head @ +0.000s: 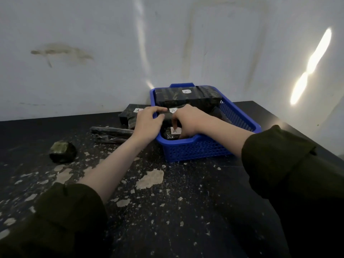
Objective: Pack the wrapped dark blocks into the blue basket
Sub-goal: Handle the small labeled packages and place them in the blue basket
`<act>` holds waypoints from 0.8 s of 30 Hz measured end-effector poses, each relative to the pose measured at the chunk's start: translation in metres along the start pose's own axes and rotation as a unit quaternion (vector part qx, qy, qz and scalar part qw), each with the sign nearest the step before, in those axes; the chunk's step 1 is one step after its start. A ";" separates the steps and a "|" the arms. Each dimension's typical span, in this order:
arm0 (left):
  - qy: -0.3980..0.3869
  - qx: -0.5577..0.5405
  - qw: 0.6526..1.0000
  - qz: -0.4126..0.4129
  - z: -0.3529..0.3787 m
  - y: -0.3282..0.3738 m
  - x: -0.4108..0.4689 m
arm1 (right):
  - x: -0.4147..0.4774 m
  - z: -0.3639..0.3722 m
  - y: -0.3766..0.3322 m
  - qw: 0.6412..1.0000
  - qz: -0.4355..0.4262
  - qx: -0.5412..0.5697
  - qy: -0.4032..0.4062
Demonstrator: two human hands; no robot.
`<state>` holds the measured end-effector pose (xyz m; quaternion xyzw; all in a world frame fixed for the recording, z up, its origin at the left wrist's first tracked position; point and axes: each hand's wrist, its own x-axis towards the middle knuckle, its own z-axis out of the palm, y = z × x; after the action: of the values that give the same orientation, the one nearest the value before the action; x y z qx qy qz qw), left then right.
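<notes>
Mostly black tabletop (167, 211), paint flaked to pale patches; stained white wall (93, 34) behind. At left, a glossy wrapped lump (62, 151), a flat dark packet (111, 134) and a table block (133, 114) marked "A". Left hand (147, 123) and right hand (188, 120) both curl around a film-wrapped held block (166, 117), labelled "A", over the blue basket (201, 148). Inside: front block (171, 133) and rear block (186, 97), each "A".

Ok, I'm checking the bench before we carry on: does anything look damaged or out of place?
The table has flaked black coating, with pale patches across it. A rounded greenish lump lies alone at the left, unlike the labelled block that the left hand and right hand hold over the blue basket.
</notes>
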<state>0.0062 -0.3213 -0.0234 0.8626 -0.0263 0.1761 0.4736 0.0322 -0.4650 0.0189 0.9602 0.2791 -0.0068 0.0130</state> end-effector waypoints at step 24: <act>0.027 0.035 0.999 0.010 -0.097 -0.055 -0.025 | -0.001 -0.014 -0.008 0.993 -0.027 -0.080 -0.080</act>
<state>-0.0327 -0.2140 -0.0290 0.8731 -0.0158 0.2046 0.4423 0.0268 -0.4587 0.0325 0.9444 0.3030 -0.0619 0.1119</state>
